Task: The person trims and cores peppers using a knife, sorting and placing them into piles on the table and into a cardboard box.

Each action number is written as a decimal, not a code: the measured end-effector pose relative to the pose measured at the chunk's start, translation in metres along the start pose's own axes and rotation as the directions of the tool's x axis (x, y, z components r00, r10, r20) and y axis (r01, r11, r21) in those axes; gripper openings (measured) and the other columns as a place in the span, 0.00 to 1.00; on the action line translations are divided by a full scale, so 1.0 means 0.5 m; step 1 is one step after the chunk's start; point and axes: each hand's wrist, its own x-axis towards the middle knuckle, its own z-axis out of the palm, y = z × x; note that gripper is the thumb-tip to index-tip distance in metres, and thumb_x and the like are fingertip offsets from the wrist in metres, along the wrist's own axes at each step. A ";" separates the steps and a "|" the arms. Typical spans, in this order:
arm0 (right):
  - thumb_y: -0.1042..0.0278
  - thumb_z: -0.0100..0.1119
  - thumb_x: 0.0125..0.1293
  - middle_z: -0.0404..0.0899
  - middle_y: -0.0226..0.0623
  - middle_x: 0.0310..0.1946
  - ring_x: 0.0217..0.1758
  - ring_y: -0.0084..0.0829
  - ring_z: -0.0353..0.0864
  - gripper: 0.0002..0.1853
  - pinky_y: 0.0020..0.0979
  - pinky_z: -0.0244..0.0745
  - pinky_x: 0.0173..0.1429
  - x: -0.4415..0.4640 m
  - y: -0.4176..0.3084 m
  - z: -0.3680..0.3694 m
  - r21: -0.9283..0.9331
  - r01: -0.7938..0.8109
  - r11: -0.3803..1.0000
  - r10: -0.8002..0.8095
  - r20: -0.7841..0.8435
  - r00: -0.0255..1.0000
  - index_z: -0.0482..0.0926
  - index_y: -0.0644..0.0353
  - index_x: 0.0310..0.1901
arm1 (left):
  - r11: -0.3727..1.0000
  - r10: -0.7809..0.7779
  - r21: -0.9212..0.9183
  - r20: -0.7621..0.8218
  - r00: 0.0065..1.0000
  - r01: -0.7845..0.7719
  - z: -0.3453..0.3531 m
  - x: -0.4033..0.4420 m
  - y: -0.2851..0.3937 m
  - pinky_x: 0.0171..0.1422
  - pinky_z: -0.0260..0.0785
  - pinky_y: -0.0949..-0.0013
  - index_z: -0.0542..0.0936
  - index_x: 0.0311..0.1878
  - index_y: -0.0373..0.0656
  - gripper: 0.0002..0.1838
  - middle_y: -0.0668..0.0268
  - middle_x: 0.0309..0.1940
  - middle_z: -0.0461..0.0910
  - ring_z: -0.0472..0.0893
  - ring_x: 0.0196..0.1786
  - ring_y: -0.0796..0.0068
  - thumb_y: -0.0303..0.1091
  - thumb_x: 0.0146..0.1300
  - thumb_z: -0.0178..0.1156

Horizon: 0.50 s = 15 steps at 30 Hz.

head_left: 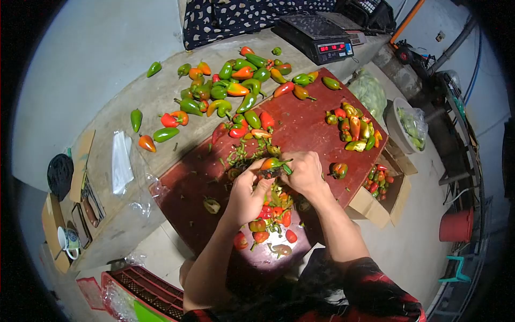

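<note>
At the frame's centre above the desk (308,121), your left hand (248,192) grips the orange-and-green pepper (271,163), its long axis roughly level across the frame, stem (286,161) toward your curled right hand (304,173), whose grip I cannot tell.

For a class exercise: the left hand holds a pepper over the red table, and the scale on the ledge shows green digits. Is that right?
The digits are wrong: the head view shows them red, not green. The scale is on the ledge, and the left hand holds a pepper over the red table.
</note>
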 end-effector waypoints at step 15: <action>0.63 0.62 0.56 0.81 0.46 0.24 0.27 0.49 0.83 0.07 0.47 0.77 0.32 0.007 0.034 -0.016 -0.296 -0.216 0.930 0.257 0.107 0.961 0.81 0.57 0.28 | 0.998 -0.052 -0.016 0.066 0.996 0.053 0.009 -0.014 0.050 0.36 0.70 0.75 0.72 0.61 0.32 0.19 0.71 0.30 0.74 0.73 0.30 0.84 0.36 0.75 0.52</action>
